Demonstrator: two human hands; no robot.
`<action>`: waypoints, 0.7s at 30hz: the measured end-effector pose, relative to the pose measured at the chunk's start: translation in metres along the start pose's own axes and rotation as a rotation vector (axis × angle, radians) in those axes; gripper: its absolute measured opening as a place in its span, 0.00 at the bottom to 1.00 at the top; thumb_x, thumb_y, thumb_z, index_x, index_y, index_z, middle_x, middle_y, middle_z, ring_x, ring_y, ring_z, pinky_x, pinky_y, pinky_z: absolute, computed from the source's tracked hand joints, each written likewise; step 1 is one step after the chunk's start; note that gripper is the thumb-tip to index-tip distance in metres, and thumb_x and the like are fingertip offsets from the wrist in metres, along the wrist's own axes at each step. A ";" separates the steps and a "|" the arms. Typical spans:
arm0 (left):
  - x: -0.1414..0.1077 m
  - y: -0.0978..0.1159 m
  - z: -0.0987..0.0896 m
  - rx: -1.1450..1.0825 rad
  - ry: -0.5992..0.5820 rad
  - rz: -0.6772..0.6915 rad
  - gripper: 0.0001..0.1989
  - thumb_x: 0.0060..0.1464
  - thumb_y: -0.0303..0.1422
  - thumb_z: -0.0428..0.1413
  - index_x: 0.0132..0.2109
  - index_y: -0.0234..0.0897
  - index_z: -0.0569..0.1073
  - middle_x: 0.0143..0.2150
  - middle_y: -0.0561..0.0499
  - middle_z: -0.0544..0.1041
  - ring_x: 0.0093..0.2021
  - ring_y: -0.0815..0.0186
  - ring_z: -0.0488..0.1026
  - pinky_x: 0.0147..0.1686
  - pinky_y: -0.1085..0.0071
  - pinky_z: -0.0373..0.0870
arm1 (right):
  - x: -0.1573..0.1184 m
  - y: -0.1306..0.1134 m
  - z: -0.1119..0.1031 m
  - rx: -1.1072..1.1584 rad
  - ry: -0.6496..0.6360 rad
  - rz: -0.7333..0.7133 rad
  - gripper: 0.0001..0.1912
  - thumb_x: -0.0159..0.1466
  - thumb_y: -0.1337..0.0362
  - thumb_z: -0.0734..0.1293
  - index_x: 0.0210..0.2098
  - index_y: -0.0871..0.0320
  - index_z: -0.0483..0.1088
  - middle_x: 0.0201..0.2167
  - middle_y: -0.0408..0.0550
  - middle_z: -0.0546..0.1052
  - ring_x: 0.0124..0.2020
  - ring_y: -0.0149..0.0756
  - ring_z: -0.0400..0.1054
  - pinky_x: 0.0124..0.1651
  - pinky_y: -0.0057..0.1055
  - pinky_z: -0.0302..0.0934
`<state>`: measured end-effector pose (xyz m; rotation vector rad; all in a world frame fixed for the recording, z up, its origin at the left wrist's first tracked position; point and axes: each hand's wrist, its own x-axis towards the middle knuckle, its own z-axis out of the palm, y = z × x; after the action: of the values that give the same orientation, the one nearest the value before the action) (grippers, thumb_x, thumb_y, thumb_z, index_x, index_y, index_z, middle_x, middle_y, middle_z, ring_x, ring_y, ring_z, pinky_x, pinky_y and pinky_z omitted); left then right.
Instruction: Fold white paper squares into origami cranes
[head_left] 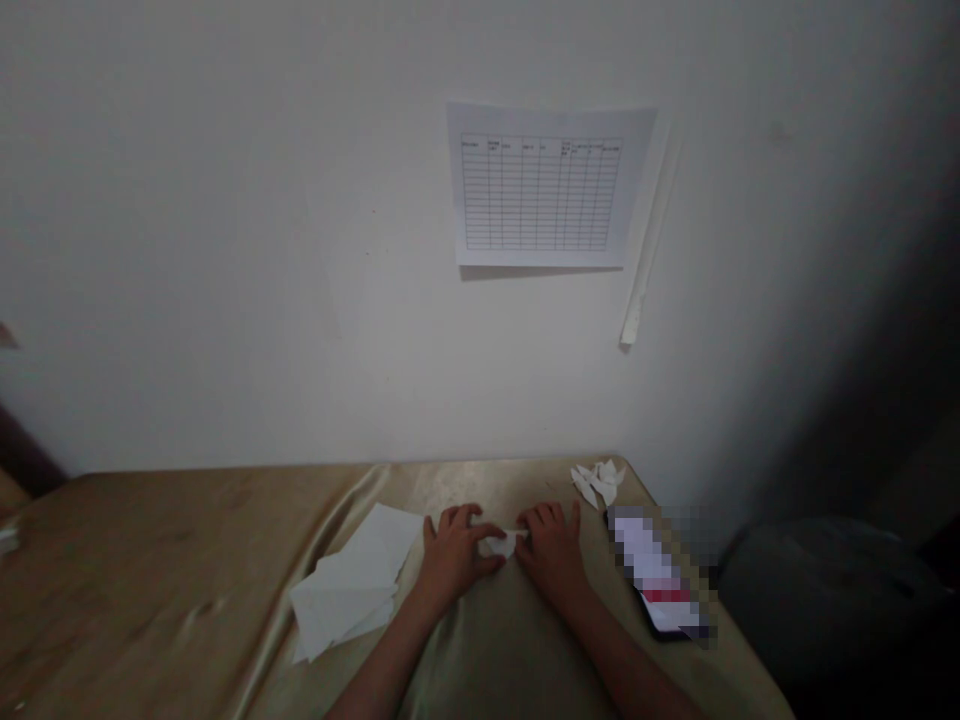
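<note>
A small folded piece of white paper (501, 545) lies between my two hands, low over the cloth-covered table. My left hand (456, 553) pinches its left end between thumb and forefinger, the other fingers bent and raised. At the right end, the fingertips of my right hand (551, 552) close on the same paper, partly hiding it. Several loose white sheets (352, 585) lie in an overlapping stack left of my left hand. Beyond my right hand, a few folded white paper pieces (600, 482) sit near the table's far right corner.
A phone (652, 575) with a lit, blurred screen lies at the table's right edge. The table (150, 570) has a shiny gold-brown cloth with creases and meets a white wall. On the wall hang a printed grid sheet (540, 190) and a narrow white strip (646, 250).
</note>
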<state>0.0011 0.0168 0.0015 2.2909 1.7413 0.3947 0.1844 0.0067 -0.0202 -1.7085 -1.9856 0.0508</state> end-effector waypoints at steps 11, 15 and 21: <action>0.001 0.000 -0.001 0.014 -0.041 -0.021 0.18 0.48 0.46 0.64 0.48 0.67 0.77 0.66 0.55 0.66 0.68 0.47 0.55 0.63 0.30 0.38 | 0.004 0.008 0.002 -0.040 -0.039 0.053 0.12 0.63 0.68 0.63 0.45 0.50 0.73 0.48 0.47 0.77 0.56 0.46 0.63 0.67 0.58 0.27; 0.001 0.000 -0.001 0.015 -0.049 -0.021 0.19 0.48 0.47 0.64 0.49 0.68 0.76 0.66 0.55 0.65 0.68 0.46 0.54 0.62 0.30 0.38 | 0.004 0.012 -0.002 -0.046 -0.040 0.069 0.14 0.63 0.69 0.62 0.45 0.50 0.73 0.48 0.48 0.77 0.55 0.46 0.64 0.67 0.58 0.28; 0.002 -0.004 0.004 0.017 -0.033 -0.010 0.19 0.48 0.47 0.64 0.48 0.70 0.76 0.67 0.56 0.65 0.68 0.47 0.54 0.62 0.29 0.38 | 0.004 0.016 -0.001 -0.042 -0.055 0.082 0.13 0.65 0.69 0.61 0.44 0.50 0.73 0.47 0.48 0.77 0.54 0.46 0.64 0.66 0.58 0.32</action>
<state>-0.0010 0.0193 -0.0037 2.2862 1.7468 0.3397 0.1990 0.0132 -0.0231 -1.8333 -1.9674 0.0864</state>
